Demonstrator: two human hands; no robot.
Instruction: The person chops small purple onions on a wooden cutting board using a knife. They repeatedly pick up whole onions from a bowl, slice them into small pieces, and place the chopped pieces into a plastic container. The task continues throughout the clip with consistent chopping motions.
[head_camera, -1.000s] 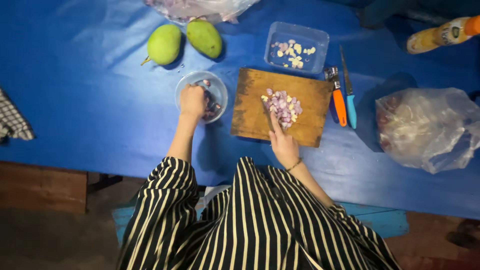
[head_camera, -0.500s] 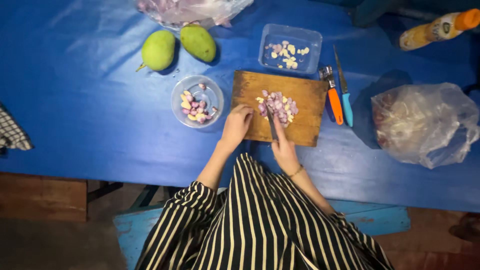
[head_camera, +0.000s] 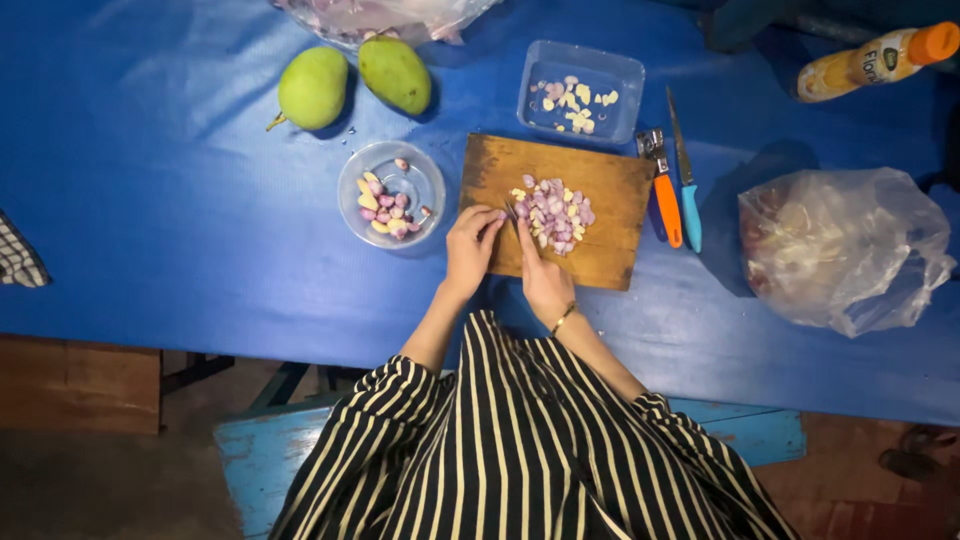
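A cutting board (head_camera: 590, 215) lies on the table (head_camera: 150, 230), with chopped shallots (head_camera: 555, 212) on it. A round bowl (head_camera: 392, 193) sits left of it, 2 mangoes (head_camera: 355, 80) behind, a peeler (head_camera: 662, 190) and knife (head_camera: 685, 185) right.

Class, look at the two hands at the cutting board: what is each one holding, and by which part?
The right hand grips a knife by its handle. Whether the left hand holds anything cannot be told.

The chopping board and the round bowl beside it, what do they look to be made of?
The chopping board looks like wood: brown, matt, with darker worn patches near its edges. The round bowl seems to be clear plastic, maybe glass: the blue table shows through its wall, and its rim catches a faint shine.
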